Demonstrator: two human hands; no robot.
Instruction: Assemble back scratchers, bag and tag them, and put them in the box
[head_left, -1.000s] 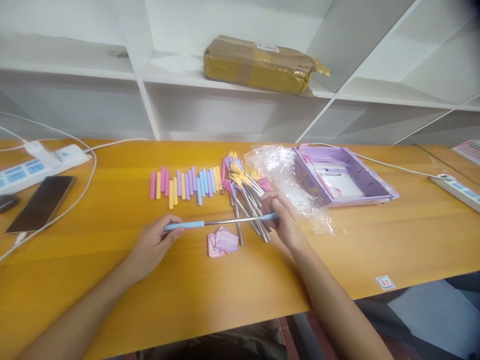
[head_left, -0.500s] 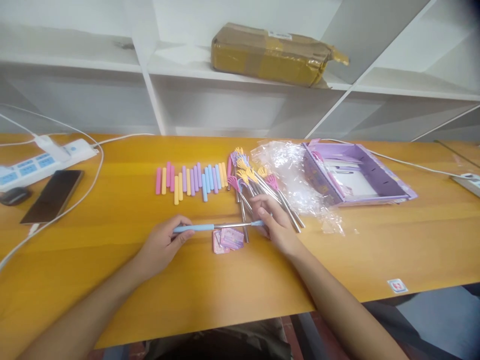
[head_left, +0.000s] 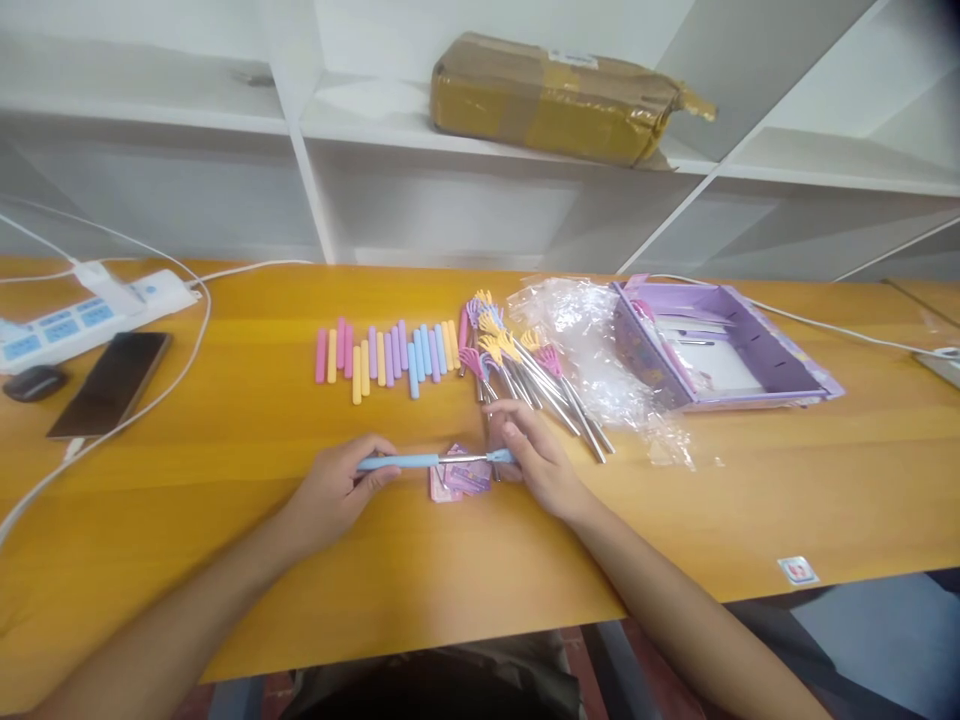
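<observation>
The rod (head_left: 401, 461) is level above the glossy cards (head_left: 470, 478), its bare metal now shorter, so probably pushed deeper into the smooth blue grip. The left hand (head_left: 330, 492) pinches the grip; the right hand (head_left: 546, 465) pinches the other end. Beyond lie rounded sleeves (head_left: 389, 355), shiny scratchers (head_left: 551, 394), crinkled plastic (head_left: 592, 350) and, right, a purple box (head_left: 780, 352).

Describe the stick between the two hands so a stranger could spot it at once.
Start at the wooden table by the white shelves; find the left hand and right hand over it. Between them they hold a slim stick: light-blue sleeve at the left, short shiny metal middle, light-blue end at the right. The coloured tubes behind show no metal; the heaped rods lack sleeves.
</observation>
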